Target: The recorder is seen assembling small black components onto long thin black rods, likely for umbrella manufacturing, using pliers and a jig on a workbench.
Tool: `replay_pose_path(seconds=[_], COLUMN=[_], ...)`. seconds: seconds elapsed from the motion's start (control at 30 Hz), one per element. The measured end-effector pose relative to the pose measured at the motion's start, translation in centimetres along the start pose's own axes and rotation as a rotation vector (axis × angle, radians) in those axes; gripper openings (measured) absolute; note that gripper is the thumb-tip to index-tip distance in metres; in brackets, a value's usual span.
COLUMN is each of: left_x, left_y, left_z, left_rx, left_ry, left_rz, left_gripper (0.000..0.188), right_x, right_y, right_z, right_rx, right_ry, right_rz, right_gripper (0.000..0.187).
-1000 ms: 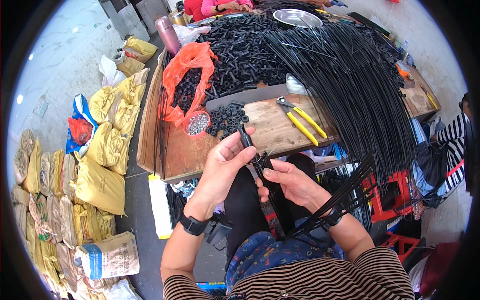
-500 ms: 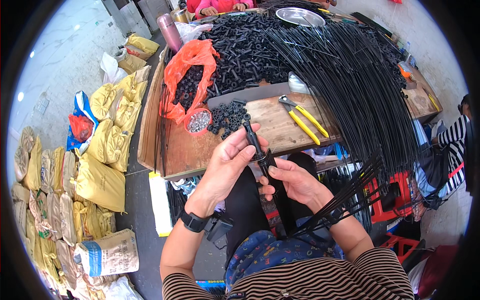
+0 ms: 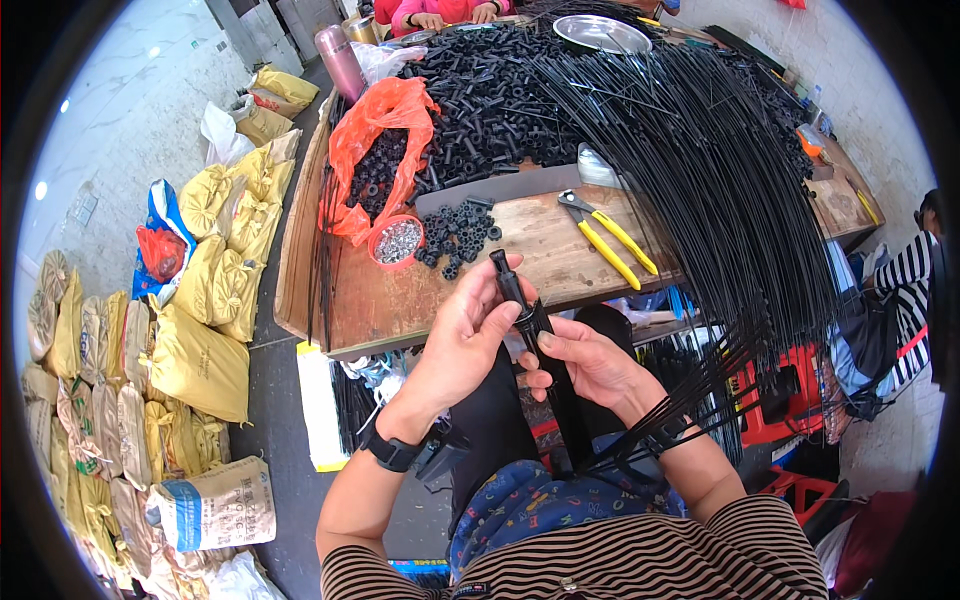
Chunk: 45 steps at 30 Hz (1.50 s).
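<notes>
In front of my lap, a thick black tube (image 3: 566, 390) slants down toward my apron. My right hand (image 3: 592, 365) is closed around its upper part, thumb on top. A narrower black plastic fitting (image 3: 507, 280) with a flared tip stands at the tube's upper end, in line with it. My left hand (image 3: 470, 325) pinches this fitting between thumb and fingers. Whether the fitting sits inside the tube's mouth is hard to see behind the thumb. Thin black rods (image 3: 690, 385) fan out from near the tube's lower end across my right forearm.
On the wooden table (image 3: 540, 235) lie black nuts (image 3: 462, 235), a red tub of small metal parts (image 3: 397, 242) and yellow-handled pliers (image 3: 612, 240). Behind are heaped black fittings (image 3: 500, 90) and an orange bag (image 3: 405, 110). Long black rods (image 3: 720, 180) overhang the right edge. Another person's hands (image 3: 455, 16) are opposite.
My left hand has shifted slightly down, bringing the fitting's tip lower and closer to the tube. My right hand and the tube have hardly moved.
</notes>
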<state>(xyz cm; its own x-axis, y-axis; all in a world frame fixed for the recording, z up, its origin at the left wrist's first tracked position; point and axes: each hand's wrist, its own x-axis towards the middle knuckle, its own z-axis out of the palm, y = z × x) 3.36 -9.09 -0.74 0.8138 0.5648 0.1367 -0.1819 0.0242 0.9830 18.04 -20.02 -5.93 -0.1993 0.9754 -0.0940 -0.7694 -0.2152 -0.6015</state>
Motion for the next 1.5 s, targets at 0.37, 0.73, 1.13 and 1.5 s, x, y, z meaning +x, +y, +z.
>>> replay_pose_path(seconds=[0.37,0.73,1.13,1.5], left_x=[-1.3,-1.8,-1.4,-0.7], left_y=[-1.9,-1.9,-1.5,-2.2], left_z=[0.6,1.6,3.5,1.1], left_rx=[-0.250,-0.437,-0.229,-0.478], left_ry=[0.059,0.142,0.378,0.040], left_rz=[-0.141,-0.148,-0.077,-0.183], left_gripper=[0.045,0.042,0.041,0.042], right_x=[-0.3,-0.3,-0.2,-0.2], right_y=[-0.2,-0.2,0.2,0.0], right_z=[0.3,1.2,1.6,1.8], right_rx=[-0.061,-0.115,-0.199,-0.113], right_ry=[0.034,0.049,0.107,0.114], right_rz=[-0.049,-0.077,-0.122,-0.171], right_gripper=[0.025,0.024,0.023,0.024])
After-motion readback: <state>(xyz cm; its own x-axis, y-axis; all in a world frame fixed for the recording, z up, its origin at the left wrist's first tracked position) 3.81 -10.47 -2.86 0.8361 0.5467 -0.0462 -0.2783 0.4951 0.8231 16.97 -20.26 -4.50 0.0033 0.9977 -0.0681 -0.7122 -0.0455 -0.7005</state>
